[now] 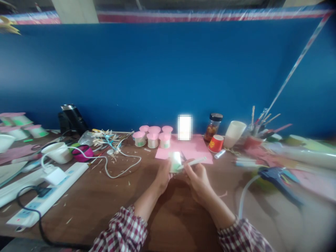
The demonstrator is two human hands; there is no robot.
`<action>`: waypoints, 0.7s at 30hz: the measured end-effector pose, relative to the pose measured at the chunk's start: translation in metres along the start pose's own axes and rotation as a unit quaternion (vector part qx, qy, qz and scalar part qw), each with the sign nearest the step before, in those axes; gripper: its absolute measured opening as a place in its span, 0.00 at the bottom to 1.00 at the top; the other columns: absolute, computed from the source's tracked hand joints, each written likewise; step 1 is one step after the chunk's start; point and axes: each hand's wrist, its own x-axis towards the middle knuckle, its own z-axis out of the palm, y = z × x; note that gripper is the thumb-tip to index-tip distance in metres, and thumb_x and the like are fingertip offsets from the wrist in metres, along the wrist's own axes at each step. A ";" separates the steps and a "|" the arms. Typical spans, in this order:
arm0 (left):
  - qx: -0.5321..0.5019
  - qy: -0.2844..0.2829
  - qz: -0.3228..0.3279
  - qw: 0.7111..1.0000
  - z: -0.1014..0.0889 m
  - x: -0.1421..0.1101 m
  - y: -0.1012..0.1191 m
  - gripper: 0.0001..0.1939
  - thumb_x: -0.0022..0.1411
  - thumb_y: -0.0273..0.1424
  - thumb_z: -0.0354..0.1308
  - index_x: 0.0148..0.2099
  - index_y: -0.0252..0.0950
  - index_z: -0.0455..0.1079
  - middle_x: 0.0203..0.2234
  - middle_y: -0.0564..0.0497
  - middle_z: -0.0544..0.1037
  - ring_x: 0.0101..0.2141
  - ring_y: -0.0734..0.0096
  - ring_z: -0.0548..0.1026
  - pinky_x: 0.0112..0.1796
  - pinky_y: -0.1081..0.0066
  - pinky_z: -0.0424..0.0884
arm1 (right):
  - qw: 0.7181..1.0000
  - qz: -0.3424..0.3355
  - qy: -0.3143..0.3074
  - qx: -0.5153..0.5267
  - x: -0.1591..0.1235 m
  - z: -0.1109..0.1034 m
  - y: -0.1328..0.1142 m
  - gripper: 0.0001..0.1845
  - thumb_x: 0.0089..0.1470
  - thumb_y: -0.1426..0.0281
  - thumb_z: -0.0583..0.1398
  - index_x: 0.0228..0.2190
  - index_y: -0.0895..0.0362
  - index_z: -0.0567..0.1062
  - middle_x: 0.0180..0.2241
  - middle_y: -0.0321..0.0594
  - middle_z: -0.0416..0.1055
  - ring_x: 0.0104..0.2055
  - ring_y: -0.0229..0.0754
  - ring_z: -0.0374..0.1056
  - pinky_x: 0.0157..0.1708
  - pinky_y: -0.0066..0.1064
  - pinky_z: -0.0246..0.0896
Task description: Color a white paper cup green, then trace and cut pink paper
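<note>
Green-and-white cup (175, 162) is at the centre of the work area, just past the 6 o'clock edge of the pink sheet (187, 144). The left hand (163, 175) grips it from the 8 o'clock side. The right hand (196, 176) pinches a white pen-like tool (196, 161) at the 4 o'clock side; its free end slants toward 2 o'clock. Blur leaves it unclear whether the working tip touches the wall.

For good control:
1. Hold the cup firmly enough to prevent rotation, lightly enough to avoid denting it.
2. Steady both wrists against the brown table (168, 224).
3. Maintain a constant tool angle and even, light pressure.
4. Position the left fingertips clear of the tip's path.
5. Turn the cup rather than overreaching with the tool.
6. Avoid the pink-topped cups (153, 141) at 11 o'clock and the glue gun (274, 177) at 3 o'clock.
</note>
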 end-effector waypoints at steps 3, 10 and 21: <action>-0.005 -0.010 0.001 1.000 -0.001 0.000 -0.001 0.24 0.58 0.48 0.53 0.45 0.33 0.71 0.36 0.43 0.77 0.39 0.61 0.74 0.40 0.65 0.67 | 1.000 0.003 0.001 -0.006 0.001 -0.001 0.001 0.18 0.46 0.56 0.64 0.28 0.58 0.70 0.17 0.31 0.63 0.16 0.32 0.54 0.14 0.23 0.47; 0.001 -0.003 0.001 1.000 0.000 -0.001 0.000 0.23 0.60 0.47 0.51 0.45 0.33 0.71 0.36 0.44 0.76 0.38 0.63 0.73 0.41 0.64 0.67 | 1.000 0.001 -0.015 -0.005 0.001 -0.001 0.000 0.16 0.47 0.58 0.63 0.27 0.58 0.69 0.17 0.31 0.61 0.16 0.31 0.53 0.14 0.23 0.47; -0.005 0.020 -0.016 1.000 -0.001 0.000 0.000 0.22 0.59 0.48 0.52 0.43 0.33 0.71 0.34 0.46 0.76 0.36 0.66 0.73 0.38 0.67 0.67 | 1.000 -0.008 -0.011 -0.017 -0.001 -0.002 -0.004 0.15 0.47 0.58 0.62 0.26 0.58 0.70 0.17 0.32 0.62 0.17 0.33 0.54 0.16 0.25 0.48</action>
